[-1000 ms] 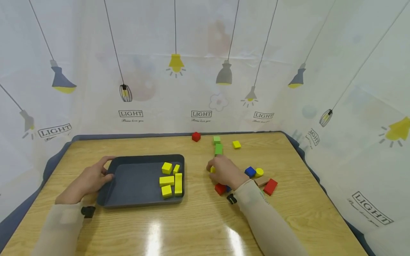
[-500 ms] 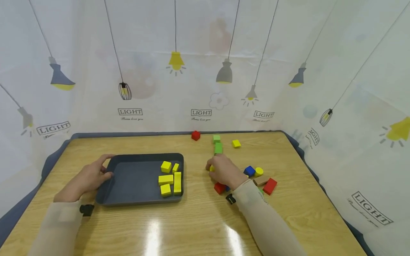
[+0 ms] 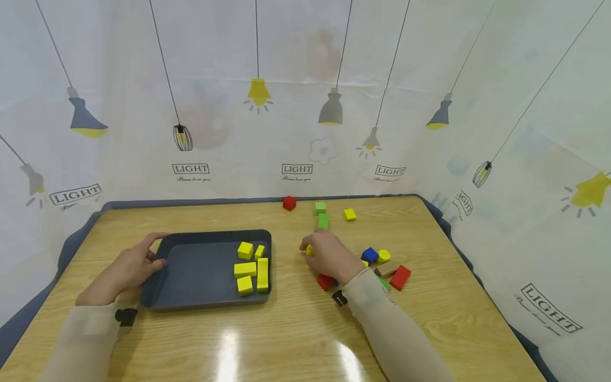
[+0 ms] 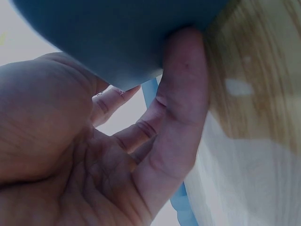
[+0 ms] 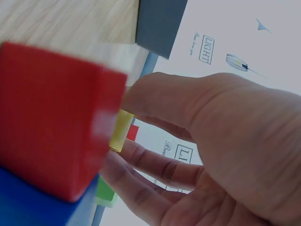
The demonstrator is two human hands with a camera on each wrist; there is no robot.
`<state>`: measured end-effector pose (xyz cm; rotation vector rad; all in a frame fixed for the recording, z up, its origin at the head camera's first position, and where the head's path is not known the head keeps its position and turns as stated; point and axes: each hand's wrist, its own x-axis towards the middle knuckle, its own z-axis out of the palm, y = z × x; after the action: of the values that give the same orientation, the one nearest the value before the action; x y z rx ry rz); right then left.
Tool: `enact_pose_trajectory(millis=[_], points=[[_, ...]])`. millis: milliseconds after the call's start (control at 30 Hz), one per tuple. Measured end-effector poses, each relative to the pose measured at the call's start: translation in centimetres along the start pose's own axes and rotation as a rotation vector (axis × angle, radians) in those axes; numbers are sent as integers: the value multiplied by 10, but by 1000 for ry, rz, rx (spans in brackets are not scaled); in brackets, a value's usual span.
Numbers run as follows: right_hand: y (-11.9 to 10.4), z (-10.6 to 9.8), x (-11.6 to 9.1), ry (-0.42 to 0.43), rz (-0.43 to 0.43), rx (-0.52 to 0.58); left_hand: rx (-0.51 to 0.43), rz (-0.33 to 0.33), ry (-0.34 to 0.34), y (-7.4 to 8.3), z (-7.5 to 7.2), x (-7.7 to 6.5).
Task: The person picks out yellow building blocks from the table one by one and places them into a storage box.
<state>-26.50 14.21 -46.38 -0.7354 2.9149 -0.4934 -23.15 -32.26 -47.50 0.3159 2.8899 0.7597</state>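
On the left, my left hand grips the left rim of a dark grey tray. The left wrist view has a finger against the tray's wall. Several yellow blocks lie in the tray's right part. To the right of the tray, my right hand pinches a small yellow block between thumb and fingers, mostly covered in the head view. A red block and a partly hidden blue block sit just below that hand. Green blocks stand just beyond it.
Right of the right hand lie a blue block, a yellow cylinder, a brown block and a red block. Farther back are a red block and a yellow block. A printed curtain surrounds the table.
The right hand, with the yellow block, has shifted slightly left toward the tray. The left hand stays at the tray rim. The head view has moved a little.
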Motion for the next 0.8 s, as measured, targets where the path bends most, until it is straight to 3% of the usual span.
enact_pose_trajectory(millis=[267,667,800], points=[[-22,-3,-1,3,-13,39,-4,6,-3,-1,1,-1],[-63,-2,11,58,-135,-15,12,12,3,-2,0,2],[-79,0,13,45,-159,15,14,11,4,-4,1,2]])
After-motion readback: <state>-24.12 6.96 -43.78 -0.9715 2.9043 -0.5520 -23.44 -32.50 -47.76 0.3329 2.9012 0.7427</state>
